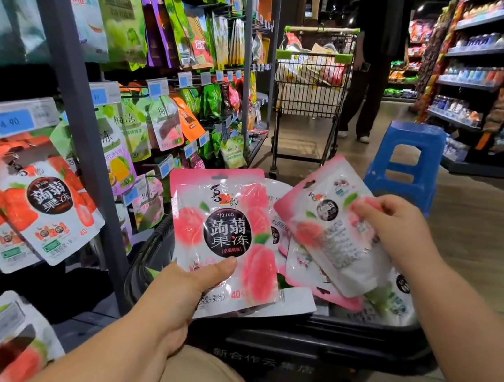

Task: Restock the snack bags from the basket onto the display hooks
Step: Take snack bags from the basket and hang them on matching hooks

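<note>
Left hand [190, 286] pinches a pink bag [224, 239] upright, hang-hole on top — hooks [152, 166] up to its left. Right hand [398, 225] grips a second bag [335, 230] tilted, above the basket [304, 343].

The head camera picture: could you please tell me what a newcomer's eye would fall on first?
First, at centre, the left hand holds a pink peach bag front-on while the right hand pinches a second pink bag back-out, both above the black basket. Next come the red strawberry bags hanging on hooks at left, then the blue stool on the floor at right.
</note>
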Motion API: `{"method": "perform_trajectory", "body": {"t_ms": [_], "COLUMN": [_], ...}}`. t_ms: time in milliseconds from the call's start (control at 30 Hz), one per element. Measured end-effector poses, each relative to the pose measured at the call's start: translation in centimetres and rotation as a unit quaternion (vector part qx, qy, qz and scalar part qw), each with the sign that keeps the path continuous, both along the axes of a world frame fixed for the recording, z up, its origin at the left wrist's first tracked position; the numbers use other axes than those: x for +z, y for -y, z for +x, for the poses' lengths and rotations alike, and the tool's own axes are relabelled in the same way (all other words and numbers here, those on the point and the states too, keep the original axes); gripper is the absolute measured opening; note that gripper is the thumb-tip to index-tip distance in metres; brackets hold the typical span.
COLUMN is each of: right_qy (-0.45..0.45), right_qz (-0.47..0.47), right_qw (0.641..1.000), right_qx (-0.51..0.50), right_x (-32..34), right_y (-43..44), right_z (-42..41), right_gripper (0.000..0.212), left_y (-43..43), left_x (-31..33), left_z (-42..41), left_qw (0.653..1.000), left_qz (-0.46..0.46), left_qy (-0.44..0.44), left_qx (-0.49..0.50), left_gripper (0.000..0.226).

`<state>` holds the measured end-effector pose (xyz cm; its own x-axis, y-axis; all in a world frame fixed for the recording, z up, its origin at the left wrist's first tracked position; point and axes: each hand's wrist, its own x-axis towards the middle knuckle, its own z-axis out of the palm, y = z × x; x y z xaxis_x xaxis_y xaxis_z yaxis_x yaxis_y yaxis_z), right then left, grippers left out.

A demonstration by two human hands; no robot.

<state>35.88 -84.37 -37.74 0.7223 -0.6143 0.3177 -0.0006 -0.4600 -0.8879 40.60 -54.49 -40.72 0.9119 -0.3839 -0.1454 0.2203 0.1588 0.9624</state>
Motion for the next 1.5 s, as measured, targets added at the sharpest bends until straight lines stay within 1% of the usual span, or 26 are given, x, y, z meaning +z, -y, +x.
{"method": "perform_trajectory", "body": {"t_ms": [67, 167, 267, 333, 400, 500, 567, 600, 667, 767, 867, 933, 967, 1033, 1067, 1133, 1200, 1267, 1333, 1400, 1467, 1500], "right_qy": [-0.005, 0.001, 0.03, 0.047, 0.045, 0.05, 0.065, 0.071, 0.064, -0.002, -0.101, -0.127, -0.126, -0.12, -0.116, -0.111, -0.116, -0.128, -0.156, -0.163, -0.131, -0.109], "right_qz": [0.019, 0.049, 0.018, -0.008, -0.068, -0.208, -0.272, -0.295, -0.308, -0.294, -0.266, -0.218, -0.181, -0.094, -0.051, 0.025, 0.068, 0.061, 0.02, 0.011, 0.036, 0.048], "right_qw": [1.0, 0.999, 0.999, 0.998, 0.996, 0.976, 0.96, 0.953, 0.949, 0.955, 0.958, 0.967, 0.975, 0.988, 0.991, 0.992, 0.987, 0.981, 0.975, 0.973, 0.977, 0.98], "right_qx": [0.005, 0.004, -0.035, -0.037, -0.037, -0.031, -0.011, 0.002, 0.034, 0.052, 0.038, 0.028, 0.026, 0.032, 0.036, 0.058, 0.092, 0.132, 0.156, 0.161, 0.167, 0.161], "right_x": [-0.3, -1.4, -2.1, -2.5, -3.2, -4.5, -5.1, -5.2, -5.3, -5.2, -4.7, -4.3, -4.2, -4.1, -4.0, -4.1, -4.0, -3.8, -3.8, -4.0, -4.2, -4.3], "right_y": [-1.2, -3.4, -5.3, -6.2, -6.6, -6.3, -5.8, -5.7, -5.5, -5.2, -5.0, -5.1, -5.1, -4.8, -4.6, -4.0, -3.6, -3.7, -3.9, -3.8, -3.8, -3.9], "right_z": [1.7, 4.2, 5.3, 5.1, 4.8, 4.6, 4.3, 4.0, 3.3, 2.4, 1.9, 1.7, 1.7, 1.7, 1.7, 1.6, 1.3, 0.8, 0.4, 0.5, 0.9, 1.0], "right_gripper": [0.016, 0.021, 0.02, 0.021, 0.028, 0.02, 0.017, 0.021, 0.034, 0.05, 0.079, 0.093, 0.097, 0.101, 0.103, 0.104, 0.096, 0.089, 0.084, 0.083, 0.08, 0.078], "left_y": [0.0, 0.0, -0.2, -0.4, -0.7, -0.8, -0.8, -0.9, -0.9, -0.9, -1.0, -1.0, -0.9, -0.8, -0.8, -0.8, -0.8, -0.8, -0.8, -0.7, -0.7, -0.6], "left_x": [0.1, 0.1, 0.0, -0.1, -0.2, -0.4, -0.4, -0.5, -0.5, -0.6, -0.6, -0.6, -0.7, -0.7, -0.6, -0.6, -0.6, -0.6, -0.7, -0.7, -0.7, -0.6], "left_z": [-0.1, -0.1, -0.1, 0.1, 0.2, 0.4, 0.5, 0.5, 0.5, 0.7, 0.7, 0.7, 0.8, 0.7, 0.7, 0.6, 0.5, 0.5, 0.5, 0.6, 0.5, 0.4], "left_qw": [1.0, 1.0, 1.0, 1.0, 1.0, 1.0, 1.0, 0.999, 0.999, 0.999, 0.999, 0.999, 0.999, 0.999, 0.999, 0.999, 0.999, 0.999, 0.999, 0.999, 0.999, 0.999], "left_qz": [0.001, -0.003, -0.001, 0.002, -0.006, -0.011, -0.013, -0.012, -0.014, -0.011, -0.013, -0.008, -0.011, -0.018, -0.018, -0.013, -0.011, -0.014, -0.014, -0.021, -0.024, -0.026], "left_qy": [0.003, 0.001, 0.001, -0.002, -0.009, -0.014, -0.018, -0.02, -0.021, -0.021, -0.022, -0.016, -0.015, -0.011, -0.008, -0.005, -0.005, 0.0, 0.005, 0.009, 0.018, 0.023], "left_qx": [0.004, 0.01, 0.011, 0.012, 0.011, 0.015, 0.021, 0.024, 0.031, 0.034, 0.035, 0.029, 0.027, 0.031, 0.036, 0.036, 0.038, 0.039, 0.033, 0.026, 0.021, 0.02], "left_gripper": [0.051, 0.05, 0.05, 0.05, 0.051, 0.06, 0.054, 0.052, 0.051, 0.061, 0.061, 0.063, 0.058, 0.038, 0.033, 0.04, 0.049, 0.057, 0.075, 0.092, 0.106, 0.107]}}
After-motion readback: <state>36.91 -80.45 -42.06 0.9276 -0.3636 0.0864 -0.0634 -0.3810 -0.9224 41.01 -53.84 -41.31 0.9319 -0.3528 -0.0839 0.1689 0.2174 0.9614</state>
